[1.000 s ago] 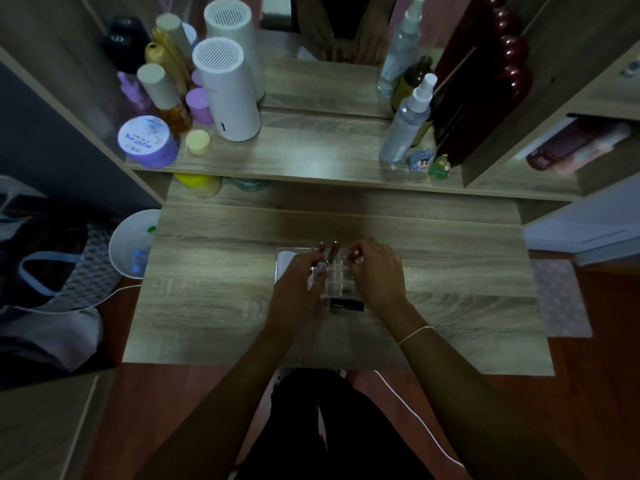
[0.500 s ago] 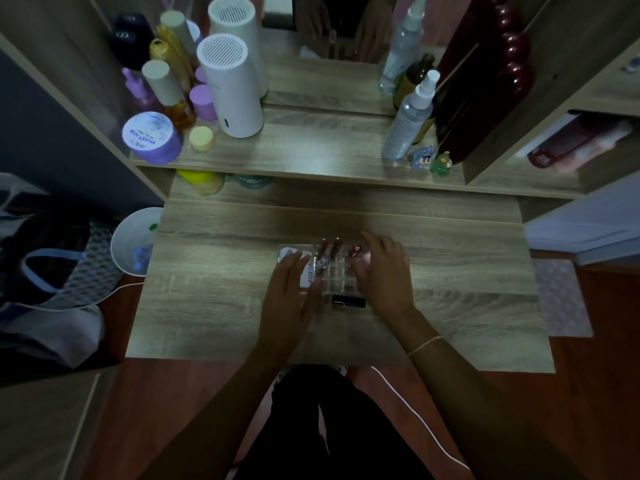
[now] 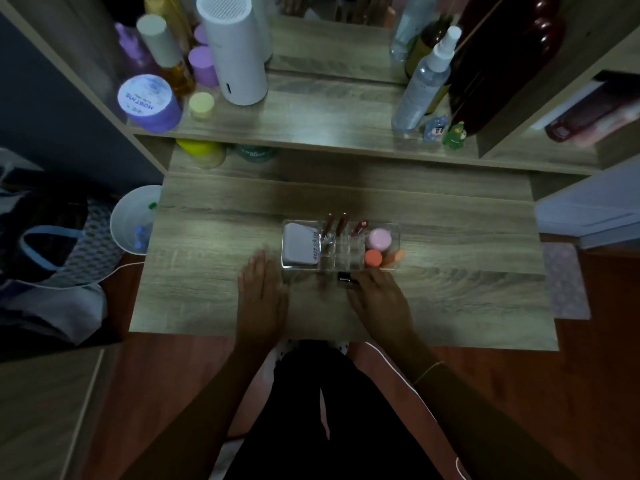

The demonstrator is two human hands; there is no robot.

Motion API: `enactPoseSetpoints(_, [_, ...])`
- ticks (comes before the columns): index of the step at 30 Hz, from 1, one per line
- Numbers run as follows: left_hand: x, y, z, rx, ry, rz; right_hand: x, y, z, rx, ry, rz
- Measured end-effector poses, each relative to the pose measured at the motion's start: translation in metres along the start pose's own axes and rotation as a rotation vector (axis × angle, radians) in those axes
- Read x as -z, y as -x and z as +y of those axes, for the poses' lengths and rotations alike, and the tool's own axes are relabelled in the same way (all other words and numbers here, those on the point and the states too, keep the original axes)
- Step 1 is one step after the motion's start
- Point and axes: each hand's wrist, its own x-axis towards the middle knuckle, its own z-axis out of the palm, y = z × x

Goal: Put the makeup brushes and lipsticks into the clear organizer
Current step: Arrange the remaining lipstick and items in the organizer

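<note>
Clear organizer (image 3: 341, 265) holds lipsticks (image 3: 336, 224), compact (image 3: 299, 245)

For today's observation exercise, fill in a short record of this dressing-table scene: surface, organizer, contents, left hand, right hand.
surface: wooden table
organizer: clear, divided, in front of both hands
contents: white case at left, tubes upright in the middle, pink jar and orange jar at right
left hand: flat on table, empty
right hand: fingertips on a small dark item lying just outside the organizer
</note>
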Motion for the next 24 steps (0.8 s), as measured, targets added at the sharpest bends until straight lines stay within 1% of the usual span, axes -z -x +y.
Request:
enactPoseSetpoints(3, [0.002,-0.004,-0.011,0.033,-0.009,-0.037,-0.003,-0.002,0.003,-0.062,0.033,-0.046])
enactPoseSetpoints(6, [0.005,-0.010,-0.018,0.040,-0.014,-0.083,-0.006,-0.003,0.004,-0.099,0.038,-0.054])
enactPoseSetpoints(12, [-0.002,-0.020,-0.030,0.046,-0.128,-0.192,-0.015,-0.005,0.001,-0.138,0.074,-0.077])
enactPoseSetpoints(16, [-0.007,-0.019,-0.033,0.048,-0.151,-0.188,-0.018,-0.001,-0.006,-0.120,0.029,-0.090])
enactPoseSetpoints(18, [-0.008,-0.019,-0.034,0.048,-0.148,-0.178,-0.015,-0.001,-0.013,-0.124,-0.034,-0.084])
enactPoseSetpoints(20, [-0.009,-0.019,-0.035,0.046,-0.148,-0.173,-0.008,-0.004,-0.020,-0.133,-0.113,-0.050])
enactPoseSetpoints(24, [-0.010,-0.019,-0.036,0.047,-0.141,-0.165,0.012,-0.021,-0.032,-0.136,-0.239,0.103])
